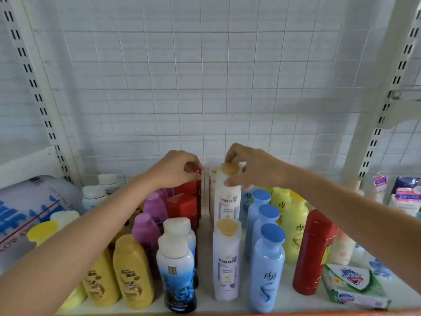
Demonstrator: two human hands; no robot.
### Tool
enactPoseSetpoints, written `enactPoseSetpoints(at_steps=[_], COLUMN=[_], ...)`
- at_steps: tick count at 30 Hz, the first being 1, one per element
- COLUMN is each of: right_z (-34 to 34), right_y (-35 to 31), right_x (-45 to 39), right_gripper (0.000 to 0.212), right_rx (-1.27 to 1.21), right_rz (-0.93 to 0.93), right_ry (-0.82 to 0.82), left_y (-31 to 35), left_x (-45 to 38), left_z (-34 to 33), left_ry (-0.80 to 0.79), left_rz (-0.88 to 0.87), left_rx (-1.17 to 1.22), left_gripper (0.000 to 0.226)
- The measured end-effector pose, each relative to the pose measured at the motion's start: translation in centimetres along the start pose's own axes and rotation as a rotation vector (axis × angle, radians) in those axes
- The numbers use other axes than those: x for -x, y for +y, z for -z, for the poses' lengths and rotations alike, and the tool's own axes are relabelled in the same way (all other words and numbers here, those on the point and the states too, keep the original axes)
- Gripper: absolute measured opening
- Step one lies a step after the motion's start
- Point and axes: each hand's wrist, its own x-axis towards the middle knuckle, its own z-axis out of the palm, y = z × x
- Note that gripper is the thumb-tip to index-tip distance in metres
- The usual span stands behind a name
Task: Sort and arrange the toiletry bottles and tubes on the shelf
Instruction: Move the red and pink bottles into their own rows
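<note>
From the head camera, both arms reach over rows of bottles standing on a white shelf [205, 302]. The right hand [248, 166] has fingers and thumb curled round the top of a white Pantene bottle [227, 199], near its gold cap, in the middle row towards the back. A second Pantene bottle [226, 261] stands upright in front of it. The left hand [175, 168] has its fingers curled at the top of a red bottle [189, 188] at the back; whether it grips it I cannot tell. Pink bottles [145, 231] and yellow bottles [133, 272] stand on the left, light blue bottles [266, 267] on the right. A soap pack [353, 286] lies at the front right corner.
</note>
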Motion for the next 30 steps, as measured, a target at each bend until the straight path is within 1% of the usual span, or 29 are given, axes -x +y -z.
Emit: enactPoseSetpoints(at_steps=[2,6,9,16,19,22,24,26,30], right_z=[-1.2,-3.0,-4.1,-4.3,-4.2,-3.7,-3.2,-3.0,-3.9], right_y=[0.4,1.3,1.9,1.8,1.2,0.0,-1.3,-3.1,-6.2], right_x=[-0.3,-1.0,-1.1,-1.5,-1.8,-1.9,-2.0,-2.3,-3.5], right_gripper=[0.036,0.034,0.031,0.037,0.04,0.037,0.032,0.028,0.028], right_rx=[0.057,0.087,0.141,0.178,0.259,0.431,0.527,0.567,0.519], right_rz=[-0.033,-0.071,-0.078,-0.082,-0.07,-0.027,0.001,0.048,0.161], right_ry=[-0.074,-0.189,-0.246,-0.28,-0.315,-0.33,-0.315,-0.277,-0.226], left_y=[-0.3,-0.7,-1.2,-2.2,-2.8,-3.8,-4.7,-6.0,-9.0], left_x=[0.7,1.5,2.0,2.8,3.0,3.6,4.3,5.3,7.5], left_z=[0.6,1.4,1.6,1.1,1.8,3.2,4.3,5.5,7.4], left_ry=[0.03,0.072,0.081,0.04,0.024,-0.009,-0.024,-0.025,-0.035], left_rz=[-0.008,-0.008,-0.008,-0.006,0.002,0.028,0.049,0.087,0.166], left_rx=[0.047,0.1,0.119,0.124,0.11,0.069,0.035,0.003,-0.073], left_gripper=[0.016,0.016,0.017,0.019,0.018,0.019,0.018,0.017,0.015])
